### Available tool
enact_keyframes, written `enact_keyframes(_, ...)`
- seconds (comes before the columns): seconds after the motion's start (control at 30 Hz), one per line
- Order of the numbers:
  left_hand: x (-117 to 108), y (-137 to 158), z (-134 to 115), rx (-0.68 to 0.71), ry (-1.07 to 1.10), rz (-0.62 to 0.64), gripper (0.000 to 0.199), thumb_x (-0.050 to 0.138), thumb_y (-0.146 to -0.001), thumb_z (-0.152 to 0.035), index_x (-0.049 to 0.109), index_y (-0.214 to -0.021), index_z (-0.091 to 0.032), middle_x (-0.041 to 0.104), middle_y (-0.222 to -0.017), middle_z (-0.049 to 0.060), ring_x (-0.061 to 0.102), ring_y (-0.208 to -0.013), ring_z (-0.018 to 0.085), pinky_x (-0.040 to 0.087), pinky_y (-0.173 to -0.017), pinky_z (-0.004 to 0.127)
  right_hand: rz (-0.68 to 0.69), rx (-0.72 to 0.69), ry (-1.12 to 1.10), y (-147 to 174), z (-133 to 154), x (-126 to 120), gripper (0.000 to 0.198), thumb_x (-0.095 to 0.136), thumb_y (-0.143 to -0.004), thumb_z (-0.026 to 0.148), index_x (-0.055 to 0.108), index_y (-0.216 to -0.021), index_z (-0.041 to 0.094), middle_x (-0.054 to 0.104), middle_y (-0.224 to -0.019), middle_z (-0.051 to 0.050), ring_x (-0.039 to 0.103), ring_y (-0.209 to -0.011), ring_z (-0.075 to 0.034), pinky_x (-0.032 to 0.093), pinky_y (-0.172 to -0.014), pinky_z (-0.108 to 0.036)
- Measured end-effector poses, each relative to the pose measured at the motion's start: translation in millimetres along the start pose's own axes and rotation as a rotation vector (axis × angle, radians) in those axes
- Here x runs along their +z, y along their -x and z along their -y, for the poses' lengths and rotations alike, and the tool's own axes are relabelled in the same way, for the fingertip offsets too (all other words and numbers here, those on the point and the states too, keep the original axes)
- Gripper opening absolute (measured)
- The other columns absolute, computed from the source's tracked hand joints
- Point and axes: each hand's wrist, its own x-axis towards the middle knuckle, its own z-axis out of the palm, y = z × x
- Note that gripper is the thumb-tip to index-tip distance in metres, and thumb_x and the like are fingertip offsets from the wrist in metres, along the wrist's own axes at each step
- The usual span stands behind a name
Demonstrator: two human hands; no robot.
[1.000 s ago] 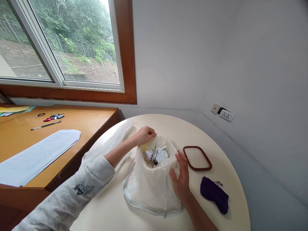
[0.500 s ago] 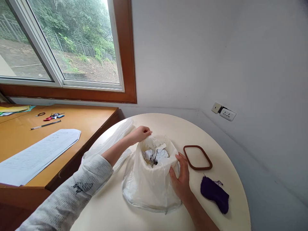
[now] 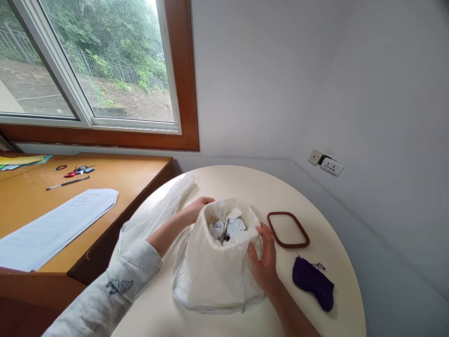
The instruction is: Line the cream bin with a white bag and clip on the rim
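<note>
A small trash bin wrapped in a white plastic bag (image 3: 217, 276) stands on the round table, the bag folded over its rim and hanging loosely down the outside. Crumpled paper (image 3: 235, 226) lies inside. My left hand (image 3: 197, 208) is at the far-left side of the rim, closed on the bag, its fingertips partly hidden behind it. On the right side of the rim, my right hand (image 3: 264, 258) grips the bag-covered bin, thumb in front and fingers at the top edge.
A brown frame-like ring (image 3: 307, 241) and a purple cloth piece (image 3: 313, 283) lie right of the bin on the cream table (image 3: 336, 262). More clear plastic (image 3: 150, 220) spreads at left. Papers (image 3: 70, 224), a pen (image 3: 68, 183) and keys (image 3: 81, 170) rest on the wooden desk.
My left hand has moved down and slightly left, from above the rim to its outer side, drawing the bag down. The bag's lower edge spreads further left. My right hand stays in place.
</note>
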Motion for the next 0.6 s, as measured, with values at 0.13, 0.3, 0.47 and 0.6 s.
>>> enact_keyframes(0.13, 3.8, 16.1, 0.5, 0.126, 0.198, -0.259, 0.045, 0.04, -0.08, -0.055, 0.057, -0.094, -0.016, 0.065, -0.096, 0.01, 0.062, -0.087, 0.02, 0.049, -0.071, 0.03, -0.004, -0.002, 0.017, 1.7, -0.2, -0.9, 0.037, 0.048, -0.085, 0.023, 0.044, -0.122, 0.026, 0.046, -0.125, -0.009, 0.041, -0.122, -0.024, 0.037, -0.1, -0.047)
enact_keyframes(0.3, 15.3, 48.1, 11.6, 0.452, 0.393, -0.394, 0.054, 0.037, -0.086, -0.056, 0.043, -0.128, -0.022, 0.043, -0.138, 0.01, 0.036, -0.13, 0.024, 0.029, -0.106, 0.039, -0.068, 0.106, -0.144, -17.7, 2.1, -4.1, 0.038, 0.041, -0.089, 0.033, 0.044, -0.126, 0.024, 0.046, -0.13, -0.01, 0.043, -0.122, -0.024, 0.035, -0.101, -0.048)
enact_keyframes(0.47, 34.9, 69.6, 18.6, 0.488, 0.272, -0.251, 0.096, 0.052, -0.066, -0.073, 0.015, -0.143, -0.03, 0.018, -0.15, 0.009, 0.012, -0.138, 0.031, 0.016, -0.111, 0.046, 0.047, 0.325, -0.575, -70.7, 12.9, -1.3, 0.044, 0.032, -0.091, 0.045, 0.045, -0.128, 0.026, 0.039, -0.141, -0.004, 0.029, -0.133, -0.02, 0.029, -0.107, -0.043)
enact_keyframes(0.6, 48.3, 76.0, 14.8, 0.403, 0.296, -0.193, 0.117, 0.061, -0.055, -0.073, -0.002, -0.144, -0.031, 0.008, -0.151, 0.011, 0.014, -0.136, 0.037, 0.022, -0.108, 0.05, 0.276, 0.601, -0.883, -93.1, 24.1, 7.8, 0.05, 0.026, -0.09, 0.056, 0.046, -0.129, 0.031, 0.042, -0.14, -0.001, 0.035, -0.13, -0.021, 0.03, -0.105, -0.041)
